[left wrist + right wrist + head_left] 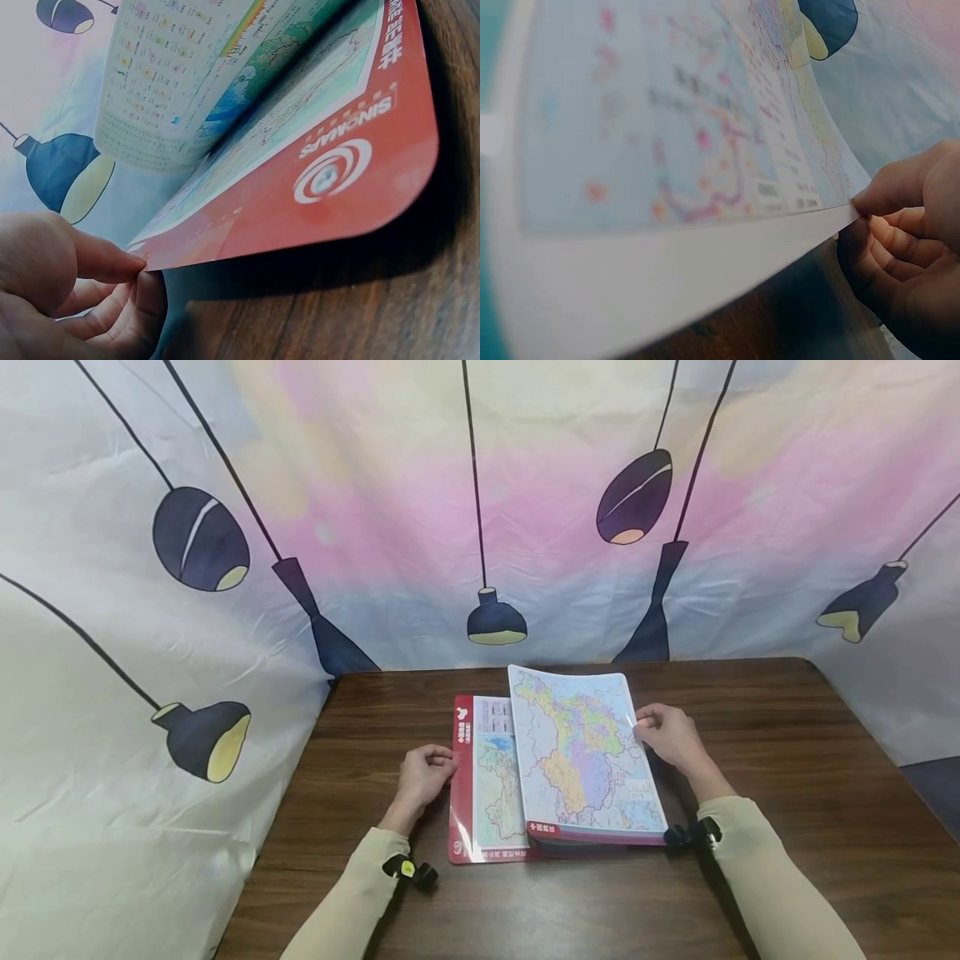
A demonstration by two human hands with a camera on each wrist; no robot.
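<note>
The left hand (426,775) pinches the red cover's (330,187) outer edge with curled fingers. The right hand (670,735), thumb over fingers, pinches a lifted map page (577,752) at its right edge.

A dark brown wood-grain surface (787,760) fills the lower middle of the head view, its far corners rounded. Behind it and along both sides hangs a printed cloth backdrop (375,485) in pale pink, cream and light blue, creased in places. The print shows dark navy hanging lamps on thin black cords: a rounded one (200,539) upper left, a small bell-shaped one (496,618) at centre, and an oval one (634,497) upper right.
</note>
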